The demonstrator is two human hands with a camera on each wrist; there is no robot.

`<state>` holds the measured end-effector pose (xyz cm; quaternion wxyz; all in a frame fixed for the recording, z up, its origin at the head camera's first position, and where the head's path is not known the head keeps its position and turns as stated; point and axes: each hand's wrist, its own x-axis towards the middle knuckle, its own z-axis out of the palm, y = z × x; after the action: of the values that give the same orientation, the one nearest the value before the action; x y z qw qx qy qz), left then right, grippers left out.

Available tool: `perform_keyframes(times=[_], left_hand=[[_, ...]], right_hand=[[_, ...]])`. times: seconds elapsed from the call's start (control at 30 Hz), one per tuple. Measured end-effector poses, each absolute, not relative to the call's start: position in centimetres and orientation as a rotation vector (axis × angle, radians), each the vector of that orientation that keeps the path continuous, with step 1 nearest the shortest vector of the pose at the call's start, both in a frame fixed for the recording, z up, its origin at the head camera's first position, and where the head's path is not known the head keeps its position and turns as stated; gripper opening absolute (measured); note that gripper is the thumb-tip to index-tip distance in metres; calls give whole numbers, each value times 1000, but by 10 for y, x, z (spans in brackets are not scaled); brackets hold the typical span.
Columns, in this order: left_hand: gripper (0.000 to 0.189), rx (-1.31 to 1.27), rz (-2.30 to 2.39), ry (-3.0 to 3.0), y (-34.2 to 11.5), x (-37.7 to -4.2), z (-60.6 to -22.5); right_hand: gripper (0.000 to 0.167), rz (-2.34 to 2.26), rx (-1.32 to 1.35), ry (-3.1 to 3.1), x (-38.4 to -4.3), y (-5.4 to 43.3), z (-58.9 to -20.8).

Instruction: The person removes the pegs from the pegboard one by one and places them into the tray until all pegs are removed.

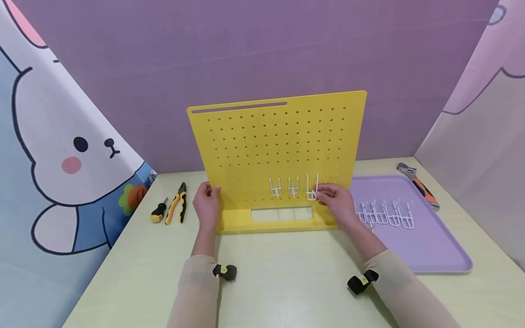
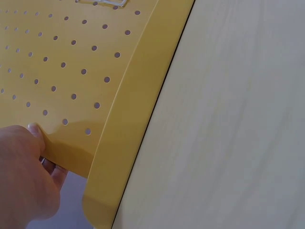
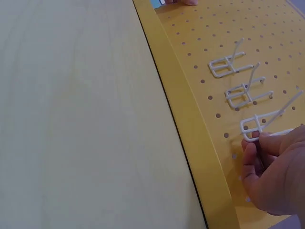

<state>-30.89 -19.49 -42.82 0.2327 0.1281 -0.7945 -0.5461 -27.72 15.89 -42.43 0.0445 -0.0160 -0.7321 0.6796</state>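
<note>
A yellow pegboard (image 1: 246,150) stands upright on the table. My left hand (image 1: 207,205) grips its left edge, thumb on the front face and fingers behind, as the left wrist view shows too. Between thumb and fingers my right hand (image 3: 279,167) pinches a white wire hook (image 3: 252,129), held against the board's lower right part. To its left, two more white wire hooks, a middle one (image 1: 293,186) and a left one (image 1: 275,187), sit on the board in a row.
On the right, a purple tray (image 1: 426,250) bears several white wire hooks (image 1: 393,216). An orange-handled adjustable wrench (image 1: 418,184) lies beyond the tray. At the left lie yellow-black pliers (image 1: 176,204) and a short screwdriver (image 1: 158,212). A purple backdrop (image 1: 262,45) rises behind.
</note>
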Motion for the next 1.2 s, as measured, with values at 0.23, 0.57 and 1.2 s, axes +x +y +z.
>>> perform_keyframes(times=[0.23,0.57,1.2], left_hand=[[20,325,-1499,-2165,-194,-308,-429],[19,341,-1500,-2166,-193,-308,-429],[20,332,-1480,-2175,-195,-307,-428]], right_hand=[[26,2038,-84,-2212,-279,156,-424],[27,2037,-5,-2192,-275,158,-414],[38,2101,77,-2205,-242,182,-398]])
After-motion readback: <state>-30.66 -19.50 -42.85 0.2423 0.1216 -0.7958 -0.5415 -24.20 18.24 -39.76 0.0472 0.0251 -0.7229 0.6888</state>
